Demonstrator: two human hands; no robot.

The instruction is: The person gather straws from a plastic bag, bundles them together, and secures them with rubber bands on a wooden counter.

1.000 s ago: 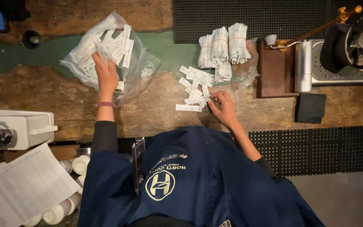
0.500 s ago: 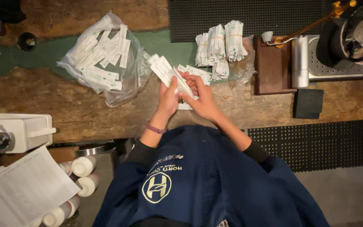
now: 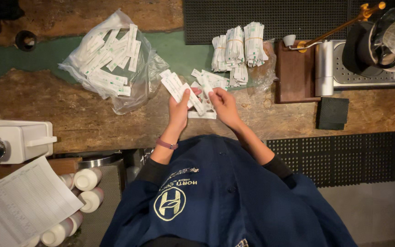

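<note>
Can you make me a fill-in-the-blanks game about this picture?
1. The left hand and right hand hold a stack of white ____.
2. More of them fill a clear ____ bag.
3. The bundles lie in front of a black ____ mat.
4. The counter is made of ____.

Missing words: packets; plastic; rubber; wood

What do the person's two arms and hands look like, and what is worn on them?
Both hands are bare, without gloves. The left hand has a thin dark-red band on its wrist. Dark sleeves are pushed up on both forearms, and the right hand wears nothing that shows.
</note>
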